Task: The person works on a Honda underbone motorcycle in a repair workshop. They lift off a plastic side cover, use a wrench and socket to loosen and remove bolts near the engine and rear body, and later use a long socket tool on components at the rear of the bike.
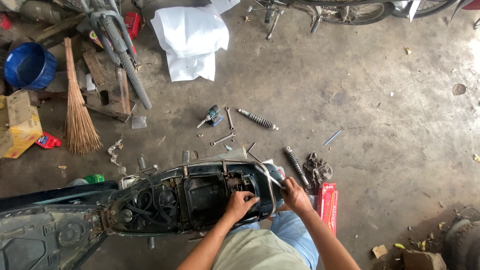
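Note:
A stripped motorbike rear frame (pixel 200 172) lies across the lower left, its black under-seat compartment (pixel 202 197) exposed. My left hand (pixel 240 204) reaches into the rear of that compartment, fingers curled on parts inside. My right hand (pixel 295 194) is closed on a slim metal tool (pixel 272 177) angled toward the rear grab rail. Whatever the left fingers grip is hidden.
On the concrete floor lie a shock absorber (pixel 257 119), another shock absorber (pixel 297 165), two wrenches (pixel 223 138), a small power tool (pixel 210 116), a rag (pixel 317 169) and a red box (pixel 327 204). A broom (pixel 77 120), a blue basin (pixel 29 65), white sacks (pixel 191 40) and bicycles stand farther off.

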